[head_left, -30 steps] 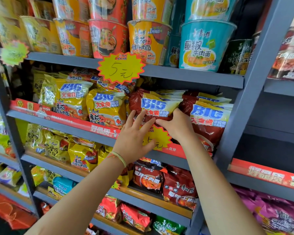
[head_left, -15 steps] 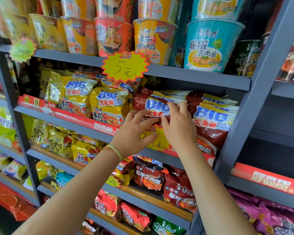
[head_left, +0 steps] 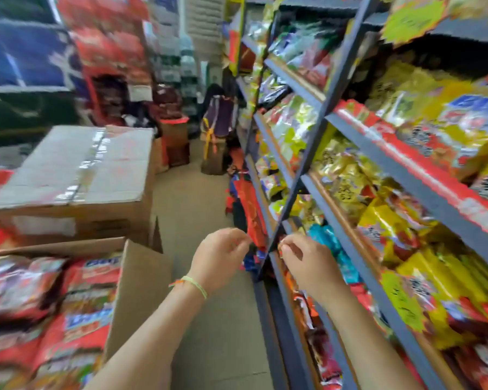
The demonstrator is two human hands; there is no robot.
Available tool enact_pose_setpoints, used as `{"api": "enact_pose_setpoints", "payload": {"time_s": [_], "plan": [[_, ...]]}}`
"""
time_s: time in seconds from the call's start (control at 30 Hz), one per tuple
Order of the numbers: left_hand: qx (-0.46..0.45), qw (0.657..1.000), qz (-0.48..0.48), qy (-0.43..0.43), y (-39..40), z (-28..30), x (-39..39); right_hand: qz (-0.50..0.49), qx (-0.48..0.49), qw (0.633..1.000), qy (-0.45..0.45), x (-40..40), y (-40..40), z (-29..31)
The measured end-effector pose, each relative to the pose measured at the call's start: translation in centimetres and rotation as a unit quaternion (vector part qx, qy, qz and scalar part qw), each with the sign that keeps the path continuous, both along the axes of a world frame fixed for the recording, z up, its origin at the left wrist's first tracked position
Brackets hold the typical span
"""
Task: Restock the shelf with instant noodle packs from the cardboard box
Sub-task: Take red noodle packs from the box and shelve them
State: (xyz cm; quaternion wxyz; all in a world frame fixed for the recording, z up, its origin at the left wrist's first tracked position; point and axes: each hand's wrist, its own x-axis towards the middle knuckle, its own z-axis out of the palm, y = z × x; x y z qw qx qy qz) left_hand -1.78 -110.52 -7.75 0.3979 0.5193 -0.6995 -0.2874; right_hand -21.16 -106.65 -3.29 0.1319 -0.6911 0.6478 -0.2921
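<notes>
Both my hands are out in the aisle in front of me, over the floor, and neither one is carrying a pack: my left hand (head_left: 220, 257) has its fingers loosely curled on nothing, and my right hand (head_left: 304, 263) is the same, loose and holding nothing as far as this smeared view lets me tell. The open cardboard box (head_left: 137, 291) sits low on my left, its near flap standing up just beside my left forearm, and the red instant noodle packs (head_left: 88, 302) are piled inside it, lying flat with their long sides running roughly across the box. So the stock is down and to the left of both hands, and my left hand is clearly the nearer one; the right would have to cross over. The shelf (head_left: 423, 175) runs along my right side, rows already crowded with yellow and red packs, close to my right hand. A closed taped carton (head_left: 74, 175) sits behind the open box. I reckon the next reach is leftward and down into the box, left hand leading
</notes>
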Motion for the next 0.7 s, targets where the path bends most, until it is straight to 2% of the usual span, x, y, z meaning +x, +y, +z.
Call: {"api": "enact_pose_setpoints", "payload": {"time_s": [0.13,0.3,0.33,0.4,0.47,0.53,0.7], "plan": [[0.090,0.975,0.197,-0.051,1.6,-5.8,15.5,0.158,0.146,0.975,-0.047,13.9,-3.6,-6.1],[0.133,0.890,0.419,-0.124,4.7,-10.9,29.7,0.267,0.254,0.923,-0.114,29.3,-4.3,-10.7],[0.136,0.875,0.436,-0.161,5.1,-11.7,31.2,0.270,0.278,0.912,-0.133,31.0,-4.3,-11.4],[0.200,0.837,0.456,-0.228,6.0,-13.8,34.0,0.268,0.340,0.887,-0.160,34.7,-4.4,-13.7],[0.286,0.822,0.413,-0.269,6.5,-15.6,35.2,0.256,0.396,0.868,-0.157,36.7,-4.4,-15.4],[0.322,0.827,0.365,-0.281,6.4,-17.2,35.6,0.238,0.438,0.851,-0.168,37.9,-4.5,-16.1],[0.237,0.858,0.403,-0.215,6.3,-18.4,36.1,0.161,0.494,0.821,-0.236,38.8,-5.9,-16.7]]}}
